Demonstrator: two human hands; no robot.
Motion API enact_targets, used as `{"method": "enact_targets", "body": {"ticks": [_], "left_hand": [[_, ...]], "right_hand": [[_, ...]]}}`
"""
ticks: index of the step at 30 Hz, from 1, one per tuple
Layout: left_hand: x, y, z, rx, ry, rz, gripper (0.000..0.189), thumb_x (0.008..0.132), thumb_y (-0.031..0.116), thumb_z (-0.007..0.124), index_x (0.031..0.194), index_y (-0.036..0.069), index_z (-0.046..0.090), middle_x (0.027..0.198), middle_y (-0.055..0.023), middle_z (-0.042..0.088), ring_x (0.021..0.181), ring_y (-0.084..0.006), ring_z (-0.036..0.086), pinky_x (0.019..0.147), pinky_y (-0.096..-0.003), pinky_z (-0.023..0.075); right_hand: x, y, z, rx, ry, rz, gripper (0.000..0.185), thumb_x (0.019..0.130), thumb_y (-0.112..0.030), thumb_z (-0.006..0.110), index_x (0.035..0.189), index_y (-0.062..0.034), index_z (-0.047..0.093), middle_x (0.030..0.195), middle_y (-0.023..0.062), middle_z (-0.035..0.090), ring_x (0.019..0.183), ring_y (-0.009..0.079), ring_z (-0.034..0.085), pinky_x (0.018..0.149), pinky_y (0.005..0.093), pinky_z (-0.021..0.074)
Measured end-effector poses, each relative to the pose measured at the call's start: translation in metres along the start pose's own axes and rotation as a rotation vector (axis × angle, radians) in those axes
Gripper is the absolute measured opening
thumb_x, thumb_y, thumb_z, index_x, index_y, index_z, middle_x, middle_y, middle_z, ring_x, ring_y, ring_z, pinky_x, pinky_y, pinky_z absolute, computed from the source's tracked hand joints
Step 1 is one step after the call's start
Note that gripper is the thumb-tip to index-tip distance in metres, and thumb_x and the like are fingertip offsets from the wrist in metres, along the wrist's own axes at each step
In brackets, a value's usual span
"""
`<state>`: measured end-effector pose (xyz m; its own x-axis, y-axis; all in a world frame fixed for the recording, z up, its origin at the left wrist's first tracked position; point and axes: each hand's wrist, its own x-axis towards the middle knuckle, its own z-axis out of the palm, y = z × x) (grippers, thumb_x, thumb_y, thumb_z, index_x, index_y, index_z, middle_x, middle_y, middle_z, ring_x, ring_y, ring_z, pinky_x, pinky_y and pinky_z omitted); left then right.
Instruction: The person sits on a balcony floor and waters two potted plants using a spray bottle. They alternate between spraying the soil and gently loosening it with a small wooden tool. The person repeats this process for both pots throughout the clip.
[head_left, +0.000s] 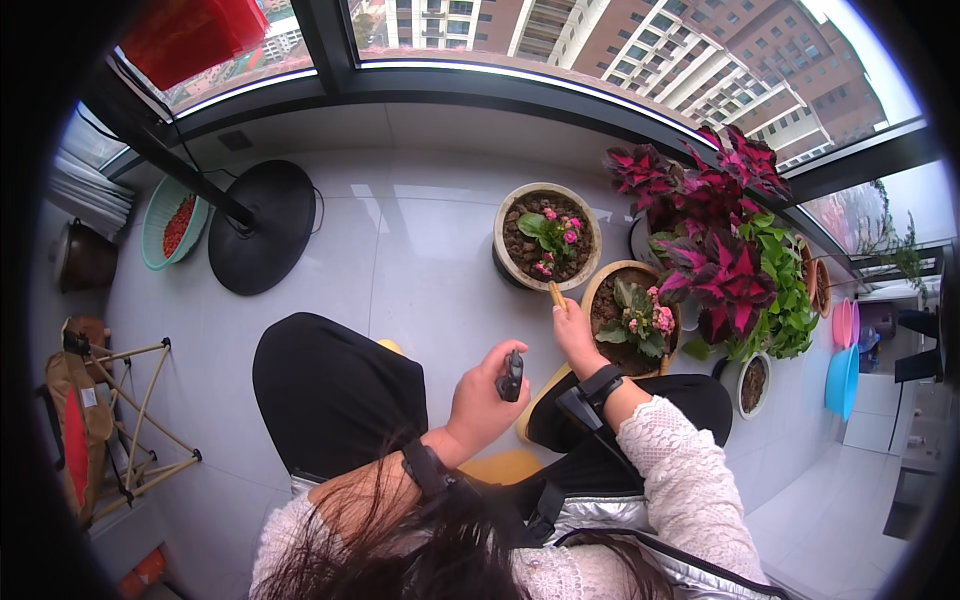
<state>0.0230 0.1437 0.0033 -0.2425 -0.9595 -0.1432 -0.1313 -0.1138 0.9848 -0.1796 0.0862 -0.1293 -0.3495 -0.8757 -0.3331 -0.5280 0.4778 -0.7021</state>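
My left hand is closed around a small black object, perhaps a plastic device; its exact kind is unclear. My right hand grips a short tan stick-like thing, possibly a wooden handle. Its upper end reaches the near rim of a round cream flowerpot. Dark soil fills that pot, around a small plant with pink flowers. Just right of my right hand stands a second, tan-rimmed pot with another pink-flowered plant, its leaves broad and dull green.
Tall magenta-leaved coleus and green leafy plants crowd the right, near a white pot of soil. At left are a round black stand base, a mint basket of red pieces and a folding frame. Windows run behind.
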Motion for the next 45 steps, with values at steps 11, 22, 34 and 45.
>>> {"method": "enact_targets", "body": {"ticks": [11,22,34,45], "left_hand": [[0.001,0.004,-0.006,0.068,-0.03,0.009,0.041,0.076,0.001,0.062,0.115,0.005,0.05,0.067,-0.0029,0.06,0.061,-0.0095,0.057,0.059,-0.0234,0.0451],[0.001,0.007,-0.005,0.047,-0.031,0.038,0.039,0.077,0.001,0.062,0.114,0.005,0.05,0.067,-0.0036,0.061,0.061,-0.0099,0.058,0.059,-0.0235,0.0453],[0.003,0.01,-0.008,0.015,-0.044,-0.011,0.039,0.077,0.0,0.061,0.114,0.004,0.05,0.067,-0.0041,0.062,0.064,-0.01,0.061,0.062,-0.0232,0.0465],[0.007,0.028,0.002,0.033,-0.09,-0.04,0.04,0.076,0.003,0.062,0.114,0.004,0.05,0.067,-0.0024,0.063,0.061,-0.0087,0.056,0.068,-0.0217,0.0447]], "right_hand": [[0.021,0.02,0.025,0.15,-0.051,-0.036,0.024,0.094,-0.021,0.044,0.11,-0.0038,0.05,0.063,0.0023,0.048,0.044,0.0129,0.046,0.039,0.0287,0.0402],[0.01,-0.023,0.019,0.34,-0.159,0.151,0.028,0.092,-0.021,0.046,0.115,-0.0059,0.052,0.068,0.0073,0.055,0.048,0.0175,0.053,0.045,0.0337,0.0436],[0.034,-0.027,0.021,0.427,-0.141,0.208,0.027,0.092,-0.023,0.046,0.11,-0.0054,0.053,0.065,0.0066,0.054,0.048,0.0179,0.054,0.045,0.0329,0.046],[-0.01,-0.09,-0.038,1.004,-0.267,0.309,0.014,0.097,-0.021,0.04,0.099,-0.0107,0.049,0.063,-0.0051,0.033,0.046,0.0054,0.029,0.042,0.023,0.0296]]}}
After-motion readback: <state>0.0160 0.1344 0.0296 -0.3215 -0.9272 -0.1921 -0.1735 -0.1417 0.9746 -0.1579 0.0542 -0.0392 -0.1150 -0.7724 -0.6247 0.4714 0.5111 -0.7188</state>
